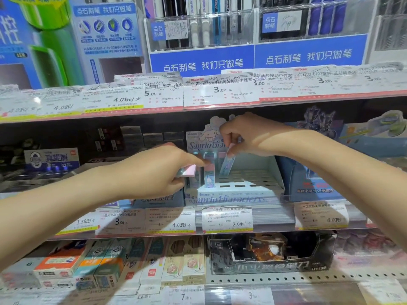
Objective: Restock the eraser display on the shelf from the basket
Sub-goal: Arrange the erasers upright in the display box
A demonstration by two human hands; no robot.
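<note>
We reach both bare arms toward the middle shelf [275, 230] of a stationery rack, where a pale blue cardboard display box printed with "Sanrio Characters" [233, 194] sits behind a row of white paper price tags [226, 219]. Its stepped top is pierced with rows of small rectangular slots, most of them empty on the right side.

Our right hand [246, 134] is closed in a pinch on a slim pastel blue-and-pink stick eraser [226, 165], which leans tilted with its lower end at a slot near the left of the box; we cannot tell whether the end is already inside the slot. Just beside it on the left, a similar pastel eraser with a pink band [209, 172] stands upright in the box.

Our left hand [158, 170] is curled shut around a small bundle of pink and pale blue erasers [187, 170], held level just left of the display box and touching or nearly touching the upright one.

Above, a clear acrylic pen rack with blue signs [255, 53] holds rows of pens. On the shelf below stands a dark open carton [271, 258]. The basket is out of view.
</note>
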